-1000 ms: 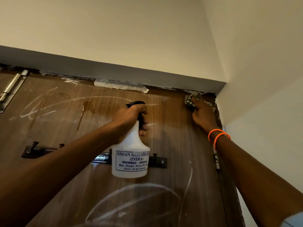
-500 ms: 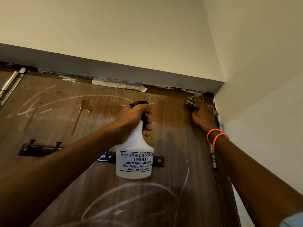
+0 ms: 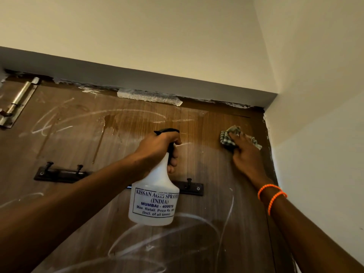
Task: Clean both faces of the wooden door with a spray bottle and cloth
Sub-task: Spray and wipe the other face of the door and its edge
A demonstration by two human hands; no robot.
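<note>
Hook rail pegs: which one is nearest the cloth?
The peg at the rail's right end, just right of the spray bottle. The other two visible pegs sit far left, away from the checked cloth.

Hook rail (image 3: 59, 174) middle behind forearm; cloth (image 3: 228, 137) partly under fingers (image 3: 235, 137).

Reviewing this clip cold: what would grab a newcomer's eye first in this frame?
Probably the white spray bottle with its printed label, held up mid-frame by the left hand in front of the wooden door. Next, the right hand pressing a checked cloth against the door near its upper right corner, with orange bracelets on that wrist. White scribble marks and a wet patch streak the door's face.
</note>
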